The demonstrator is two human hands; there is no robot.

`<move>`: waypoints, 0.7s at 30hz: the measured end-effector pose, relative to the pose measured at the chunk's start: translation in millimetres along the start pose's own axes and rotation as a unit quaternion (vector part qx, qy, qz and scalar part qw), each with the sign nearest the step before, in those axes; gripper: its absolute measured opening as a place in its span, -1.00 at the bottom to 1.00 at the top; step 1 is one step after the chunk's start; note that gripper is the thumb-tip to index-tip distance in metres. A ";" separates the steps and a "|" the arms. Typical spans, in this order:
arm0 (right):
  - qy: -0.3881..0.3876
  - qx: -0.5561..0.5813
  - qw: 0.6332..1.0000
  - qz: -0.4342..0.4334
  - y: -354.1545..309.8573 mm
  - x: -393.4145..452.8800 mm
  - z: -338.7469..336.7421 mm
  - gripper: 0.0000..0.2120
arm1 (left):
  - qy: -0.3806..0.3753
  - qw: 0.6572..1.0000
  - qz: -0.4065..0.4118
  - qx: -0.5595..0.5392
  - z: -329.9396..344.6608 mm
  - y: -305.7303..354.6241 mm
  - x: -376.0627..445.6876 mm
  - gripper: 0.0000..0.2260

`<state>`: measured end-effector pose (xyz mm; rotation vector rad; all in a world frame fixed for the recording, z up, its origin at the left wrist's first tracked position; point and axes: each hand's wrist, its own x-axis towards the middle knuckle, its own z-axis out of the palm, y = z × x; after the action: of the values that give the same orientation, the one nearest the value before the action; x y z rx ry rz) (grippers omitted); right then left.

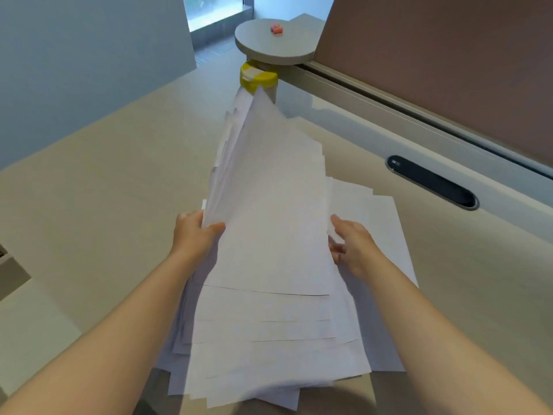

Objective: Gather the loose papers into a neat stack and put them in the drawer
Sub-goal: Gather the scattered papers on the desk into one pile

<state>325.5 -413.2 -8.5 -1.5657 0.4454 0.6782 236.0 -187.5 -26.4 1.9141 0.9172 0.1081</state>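
A thick, uneven bundle of white papers (269, 223) runs down the middle of the beige desk (104, 181), its sheets fanned out and staggered at the near end. My left hand (194, 235) grips the bundle's left edge, thumb on top. My right hand (350, 244) holds the right edge with fingers curled under the sheets. The far end of the bundle is lifted and tilted up. A few sheets (386, 235) lie flat on the desk under my right hand. No drawer front shows clearly.
A yellow-lidded bottle (258, 79) stands behind the papers, under a round grey shelf (275, 43) with small pink items. A dark oval cable slot (432, 182) sits at right beside a brown partition (449, 61). A dark gap (12, 277) shows at the desk's left edge.
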 end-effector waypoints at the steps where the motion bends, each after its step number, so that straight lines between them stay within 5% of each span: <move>1: -0.017 -0.021 1.000 0.012 3.2 0.7 1.5 -0.86 | 0.008 1.000 -0.012 -0.007 -1.6 -3.1 0.7 -0.90; 9: -0.084 -0.231 0.969 0.007 14.0 -14.2 30.9 -0.85 | -0.011 0.985 -0.099 -0.142 -22.0 -9.1 -11.2 -0.73; 11: -0.087 -0.223 0.971 -0.017 15.8 -16.1 34.6 -0.71 | -0.018 0.974 -0.105 -0.200 -27.0 -6.8 -16.5 -0.66; 14: -0.076 -0.188 0.977 -0.063 10.6 -21.9 32.5 -0.84 | -0.017 0.955 -0.091 -0.282 -28.8 4.7 -23.4 -0.61; 21: 0.001 -0.147 0.983 -0.111 -6.7 -35.1 -26.2 -0.73 | -0.059 0.958 -0.070 -0.273 12.5 39.1 -23.9 -0.55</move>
<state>307.8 -442.2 20.0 -1.8629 0.1726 0.5883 246.0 -221.3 5.4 1.3268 0.8344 0.1449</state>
